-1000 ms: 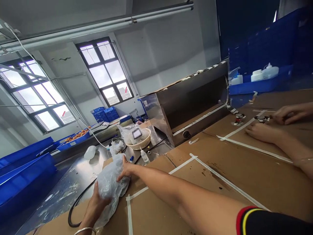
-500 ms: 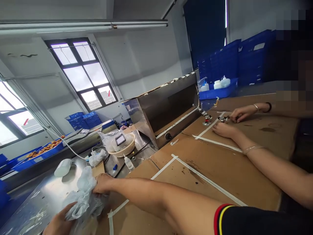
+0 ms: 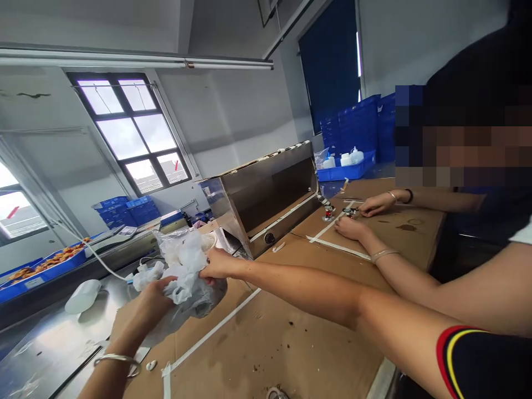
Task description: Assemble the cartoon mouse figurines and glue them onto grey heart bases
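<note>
Our left grip (image 3: 152,299) and right grip (image 3: 216,264) are both closed on a crumpled clear plastic bag (image 3: 187,277) bunched between them, over the near-left edge of the cardboard-covered surface (image 3: 257,343)

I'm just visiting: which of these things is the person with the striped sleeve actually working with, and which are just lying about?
Being handled:
clear plastic bag, gripped by the left hand and right hand

Just lying about:
white plastic bottle on the steel table
stainless steel box
blue tray of white bottles
</note>
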`<state>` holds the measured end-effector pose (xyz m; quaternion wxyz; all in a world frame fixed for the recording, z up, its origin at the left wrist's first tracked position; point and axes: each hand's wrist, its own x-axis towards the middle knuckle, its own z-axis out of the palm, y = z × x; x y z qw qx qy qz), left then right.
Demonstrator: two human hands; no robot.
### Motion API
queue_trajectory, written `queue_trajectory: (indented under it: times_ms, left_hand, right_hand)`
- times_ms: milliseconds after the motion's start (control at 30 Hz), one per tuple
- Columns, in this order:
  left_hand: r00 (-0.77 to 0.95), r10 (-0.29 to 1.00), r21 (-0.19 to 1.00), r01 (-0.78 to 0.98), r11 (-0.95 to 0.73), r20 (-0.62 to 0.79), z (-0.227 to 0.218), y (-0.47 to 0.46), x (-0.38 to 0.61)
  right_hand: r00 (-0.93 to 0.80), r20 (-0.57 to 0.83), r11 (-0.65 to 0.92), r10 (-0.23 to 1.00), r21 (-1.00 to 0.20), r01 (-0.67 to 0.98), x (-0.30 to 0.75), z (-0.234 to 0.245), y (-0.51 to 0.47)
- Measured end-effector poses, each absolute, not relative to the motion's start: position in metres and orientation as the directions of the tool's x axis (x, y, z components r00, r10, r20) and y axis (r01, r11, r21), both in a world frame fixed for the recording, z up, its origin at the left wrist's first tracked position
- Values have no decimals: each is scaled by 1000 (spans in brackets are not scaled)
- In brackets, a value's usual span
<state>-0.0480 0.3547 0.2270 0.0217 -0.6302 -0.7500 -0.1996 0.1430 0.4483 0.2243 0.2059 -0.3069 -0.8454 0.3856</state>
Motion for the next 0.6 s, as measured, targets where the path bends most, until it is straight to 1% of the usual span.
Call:
queue_trajectory:
  times_ms: [67,167,300,400,433,500,567,600]
  left_hand:
    - [-148,957,256,963,83,248,210,380,-19]
    - [-113,967,200,978,67,230,179,413,12]
    - [2,980,105,994,-23,200,137,437,33]
    - [86,974,26,995,-93,210,117,440,39]
    - [95,969,1,995,-98,229,113,439,40]
    - [91,955,-41,996,-83,282,111,434,43]
    - [82,940,-71,996,-62,332,112,425,47]
    - [84,933,-83,995,-58,349,113,420,49]
  right_hand:
    - [-657,95,458,748,-791,407,170,208,460]
    - [-542,73,361,837,-818,448,200,178,471]
    - [-453,30,248,891,-868,430,225,146,481]
    - [-383,23,191,924,-893,407,237,138,487]
    - [-337,43,184,941,-897,401,240,139,487]
    - [-220,125,205,967,-897,391,243,145,485]
    - [-138,242,278,960,-881,384,242,153,479]
    - [-137,301,330,944,-865,378,240,156,475]
